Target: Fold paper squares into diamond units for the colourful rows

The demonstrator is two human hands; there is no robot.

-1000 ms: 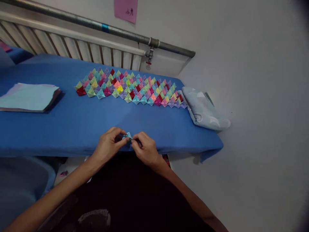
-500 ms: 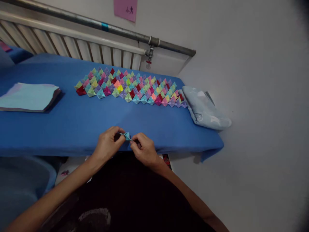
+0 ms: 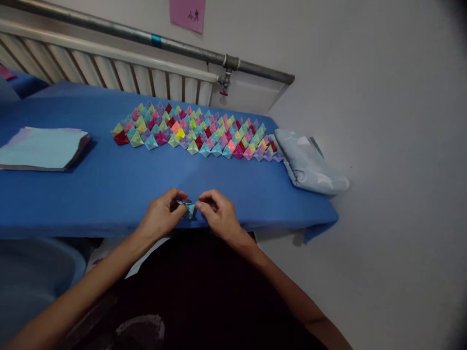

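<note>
Above the front edge of the table, my left hand point(image 3: 164, 214) pinches a small light-blue origami piece point(image 3: 190, 209) between thumb and fingers. The piece is tilted, with its pointed end facing down. My right hand point(image 3: 221, 214) has its thumb and forefinger closed at the right corner of that piece; the fingertips cover the exact contact. Beyond both hands, several rows of multicoloured origami pieces point(image 3: 193, 131) stand close together on the blue tablecloth point(image 3: 153, 175).
A stack of coloured paper sheets point(image 3: 44, 148) lies at the left. A folded grey-blue cloth point(image 3: 310, 163) rests at the right end. Behind the table run a radiator point(image 3: 120, 73) and a metal pipe point(image 3: 189, 48) along the wall. A blue chair-like shape point(image 3: 36, 282) stands lower left.
The light-blue origami piece has turned so its point faces downward. My right hand has shifted its pinch slightly up along the piece; my left hand keeps its hold.
</note>
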